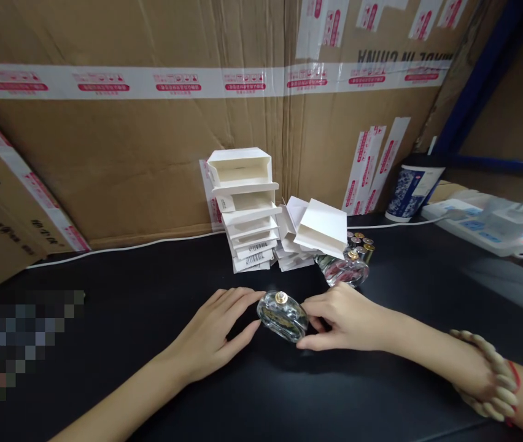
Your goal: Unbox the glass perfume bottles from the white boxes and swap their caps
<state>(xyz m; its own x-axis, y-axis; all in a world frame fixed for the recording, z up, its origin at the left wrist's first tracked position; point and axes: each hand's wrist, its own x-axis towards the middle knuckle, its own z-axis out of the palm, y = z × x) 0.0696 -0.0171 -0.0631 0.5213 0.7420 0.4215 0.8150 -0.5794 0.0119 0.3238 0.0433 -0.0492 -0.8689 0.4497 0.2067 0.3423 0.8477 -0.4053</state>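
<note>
A clear glass perfume bottle (283,318) with a gold spray neck and no cap tilts between my two hands, over the black tabletop (151,405). The thumb and fingers of my right hand (342,319) pinch its right side. From the left, the fingertips and thumb of my left hand (218,331) close on its other edge. Beyond my right hand lie more glass perfume bottles (347,270), partly hidden by it. Behind those stand several small metallic caps (368,245), gold and purplish.
White open cartons (248,218) are stacked at the back middle, with loose white boxes (321,227) leaning beside them. Large cardboard boxes (127,153) wall the back. At the right are a blue patterned cup (411,193) and a power strip (468,224); a white cable (151,242) runs along the rear.
</note>
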